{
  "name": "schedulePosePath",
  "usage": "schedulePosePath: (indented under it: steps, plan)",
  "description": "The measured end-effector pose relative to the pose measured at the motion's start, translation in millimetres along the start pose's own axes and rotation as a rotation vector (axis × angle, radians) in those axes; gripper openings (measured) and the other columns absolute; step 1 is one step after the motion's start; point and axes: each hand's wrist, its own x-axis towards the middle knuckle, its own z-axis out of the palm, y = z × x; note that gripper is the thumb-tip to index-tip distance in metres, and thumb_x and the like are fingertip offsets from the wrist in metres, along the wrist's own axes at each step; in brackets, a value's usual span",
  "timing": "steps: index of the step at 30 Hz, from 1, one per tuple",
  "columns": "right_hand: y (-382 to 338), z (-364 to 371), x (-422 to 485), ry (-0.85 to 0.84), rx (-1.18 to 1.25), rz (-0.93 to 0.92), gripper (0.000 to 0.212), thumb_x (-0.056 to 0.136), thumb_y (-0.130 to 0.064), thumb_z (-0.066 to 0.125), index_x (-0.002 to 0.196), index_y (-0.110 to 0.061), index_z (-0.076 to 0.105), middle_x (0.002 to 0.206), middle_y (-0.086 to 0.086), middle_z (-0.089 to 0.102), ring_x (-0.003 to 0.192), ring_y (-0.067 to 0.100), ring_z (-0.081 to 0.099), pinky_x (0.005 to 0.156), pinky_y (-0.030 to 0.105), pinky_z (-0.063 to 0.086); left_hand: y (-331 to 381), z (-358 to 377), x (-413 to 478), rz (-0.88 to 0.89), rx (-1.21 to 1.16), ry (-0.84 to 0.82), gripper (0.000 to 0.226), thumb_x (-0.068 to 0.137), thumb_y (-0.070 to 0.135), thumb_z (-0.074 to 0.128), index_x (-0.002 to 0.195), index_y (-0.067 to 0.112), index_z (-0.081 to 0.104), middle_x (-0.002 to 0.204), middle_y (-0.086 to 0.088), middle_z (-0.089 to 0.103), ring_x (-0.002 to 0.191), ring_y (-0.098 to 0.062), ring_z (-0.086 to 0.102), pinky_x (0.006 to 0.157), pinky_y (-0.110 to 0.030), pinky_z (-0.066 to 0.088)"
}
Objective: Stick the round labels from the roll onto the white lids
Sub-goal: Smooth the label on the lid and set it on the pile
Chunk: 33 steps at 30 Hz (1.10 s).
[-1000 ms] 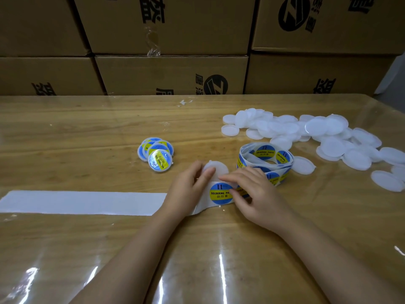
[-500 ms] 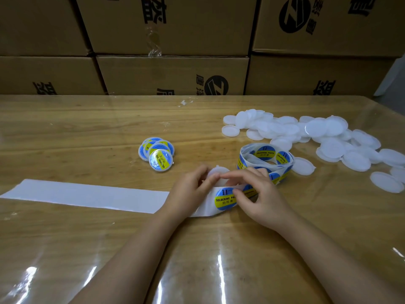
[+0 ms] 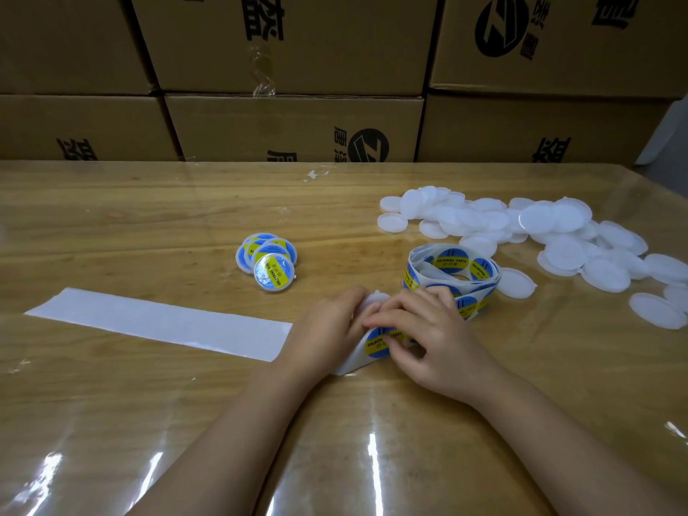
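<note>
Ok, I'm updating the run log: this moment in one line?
phase: peeling | left hand: holds white lid | right hand: pinches round label on backing strip | labelled lids: stacked left of roll

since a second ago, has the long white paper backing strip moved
Yes, the white backing strip slid right, its free end nearer the stack of blue-and-yellow labelled lids.

The wooden table (image 3: 149, 225) is covered by a shiny clear sheet (image 3: 372, 459), the white lids (image 3: 558, 251) are made of smooth plastic, the labels (image 3: 450, 260) are printed glossy, and the boxes (image 3: 298, 128) are made of dull brown cardboard
</note>
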Motion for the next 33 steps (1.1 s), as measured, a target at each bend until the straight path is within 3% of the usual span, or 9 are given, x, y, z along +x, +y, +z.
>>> schedulePosePath:
  steps: [2, 5, 11, 16, 22, 26, 28, 31, 33]
  plan:
    - [1.2, 0.1, 0.1, 0.004, -0.026, -0.033, 0.031, 0.077, -0.007, 0.065, 0.101, -0.026, 0.072, 0.096, -0.007, 0.063, 0.085, 0.017, 0.059, 0.081, 0.039, 0.038, -0.1, 1.2, 0.0, -0.02, 0.051, -0.007, 0.025, 0.094, 0.04, 0.046, 0.089, 0.016, 0.047, 0.075, 0.0, 0.057, 0.076, -0.03, 0.055, 0.056, -0.037, 0.028]
    - [2.2, 0.7, -0.3, 0.034, -0.026, -0.053, 0.028, 0.077, -0.006, 0.066, 0.096, -0.026, 0.072, 0.097, -0.005, 0.062, 0.083, 0.015, 0.059, 0.082, 0.041, 0.038, -0.4, 2.7, 0.1, -0.045, 0.064, -0.009, 0.025, 0.094, 0.044, 0.042, 0.083, 0.022, 0.037, 0.066, 0.008, 0.042, 0.073, -0.027, 0.053, 0.055, -0.035, 0.021]
    - [1.2, 1.0, 0.9, 0.127, -0.012, -0.067, 0.013, 0.076, -0.01, 0.07, 0.082, -0.022, 0.072, 0.101, -0.002, 0.061, 0.081, 0.013, 0.056, 0.084, 0.038, 0.036, -2.2, 3.2, 0.7, -0.038, 0.011, 0.02, 0.022, 0.096, 0.038, 0.047, 0.084, 0.019, 0.044, 0.066, 0.009, 0.044, 0.066, -0.021, 0.049, 0.057, -0.035, 0.032]
    - [1.9, 1.3, 1.4, 0.254, 0.014, 0.016, 0.009, 0.077, -0.011, 0.068, 0.078, -0.018, 0.073, 0.098, 0.0, 0.063, 0.083, 0.015, 0.057, 0.082, 0.039, 0.037, -9.1, 1.5, 6.7, -0.199, -0.235, 0.113, 0.028, 0.094, 0.025, 0.052, 0.069, 0.018, 0.042, 0.06, 0.008, 0.04, 0.054, -0.006, 0.036, 0.053, -0.024, 0.03]
    - [6.8, 3.2, 2.5, 0.405, 0.167, 0.078, 0.013, 0.08, -0.005, 0.059, 0.079, -0.006, 0.072, 0.089, 0.003, 0.067, 0.084, 0.022, 0.062, 0.076, 0.044, 0.046, -10.6, 0.4, 8.4, -0.301, -0.33, 0.117, 0.019, 0.09, 0.02, 0.055, 0.073, 0.027, 0.052, 0.062, 0.01, 0.049, 0.054, 0.0, 0.042, 0.052, -0.017, 0.034]
    - [7.9, 0.1, 2.7, 0.502, 0.246, 0.143, 0.013, 0.083, -0.005, 0.056, 0.083, -0.003, 0.069, 0.087, 0.002, 0.067, 0.087, 0.021, 0.063, 0.08, 0.037, 0.05, -8.8, -3.5, 8.1, -0.303, -0.463, 0.168, 0.02, 0.091, 0.012, 0.057, 0.085, 0.032, 0.057, 0.071, 0.007, 0.059, 0.059, 0.001, 0.05, 0.061, -0.013, 0.041]
    - [7.9, -1.3, 2.2, 0.555, 0.276, 0.199, 0.01, 0.084, -0.011, 0.057, 0.085, -0.008, 0.067, 0.089, -0.003, 0.064, 0.088, 0.019, 0.061, 0.083, 0.032, 0.048, -6.2, -5.9, 8.1, -0.274, -0.642, 0.197, 0.024, 0.091, 0.003, 0.056, 0.098, 0.025, 0.059, 0.079, 0.002, 0.065, 0.065, 0.0, 0.059, 0.07, -0.015, 0.048]
    - [7.6, -1.3, 1.7, 0.598, 0.287, 0.298, 0.01, 0.084, -0.015, 0.062, 0.092, -0.02, 0.062, 0.091, -0.017, 0.058, 0.088, 0.011, 0.057, 0.083, 0.019, 0.045, -1.4, -8.9, 7.2, -0.246, -0.895, 0.198, 0.021, 0.09, -0.003, 0.056, 0.102, 0.013, 0.061, 0.075, 0.0, 0.07, 0.067, -0.006, 0.065, 0.067, -0.018, 0.053]
    - [7.7, -0.6, 1.9, 0.606, 0.279, 0.33, 0.016, 0.082, -0.009, 0.064, 0.094, -0.02, 0.063, 0.091, -0.021, 0.056, 0.085, 0.012, 0.056, 0.08, 0.019, 0.046, 1.9, -9.3, 6.1, -0.244, -0.99, 0.147, 0.019, 0.09, -0.002, 0.056, 0.098, 0.013, 0.064, 0.072, 0.0, 0.072, 0.066, -0.008, 0.066, 0.064, -0.018, 0.053]
